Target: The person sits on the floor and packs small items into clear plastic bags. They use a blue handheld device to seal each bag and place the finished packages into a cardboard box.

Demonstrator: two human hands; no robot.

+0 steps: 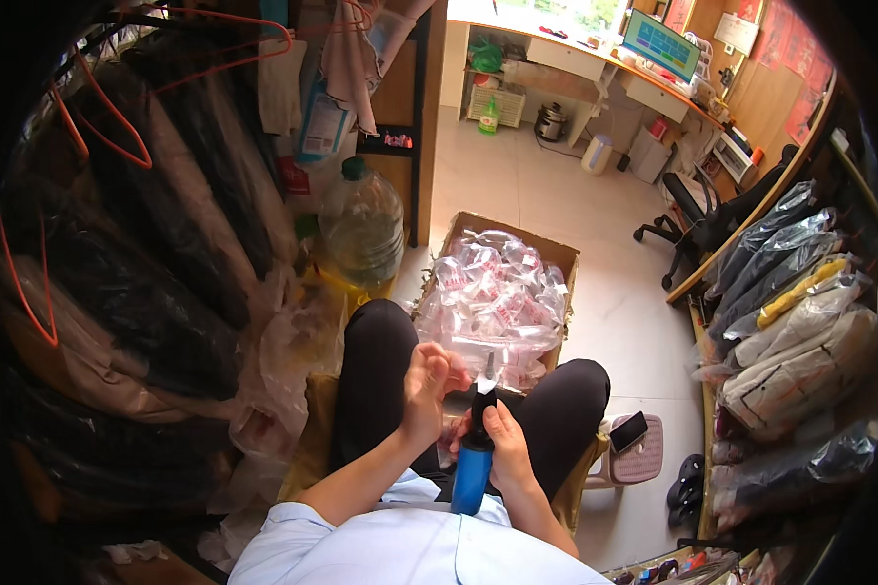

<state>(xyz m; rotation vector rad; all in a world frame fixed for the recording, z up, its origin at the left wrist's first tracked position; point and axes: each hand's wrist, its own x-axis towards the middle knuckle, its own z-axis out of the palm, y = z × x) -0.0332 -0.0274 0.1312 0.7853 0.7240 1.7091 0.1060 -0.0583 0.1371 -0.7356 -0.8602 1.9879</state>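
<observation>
My right hand [511,446] grips a blue-and-black hand pump [471,479] around its black neck. The pump's lower end is against my shirt, and its thin grey nozzle [490,363] points away from me. Something small and white sits at the base of the nozzle. Just left of the tip, my left hand [430,384] is raised with curled fingers; whether it pinches clear film cannot be made out. Beyond both hands, between my knees, a cardboard box [567,265] holds a heap of clear inflated plastic bags [494,289] with red print.
Plastic-covered garments [117,292] hang close on my left, and more [783,322] on the right. A large water jug [362,223] stands beside the box. At right are a stool [640,457] bearing a phone [628,433] and black clogs [685,490]. An office chair [691,212] stands farther off.
</observation>
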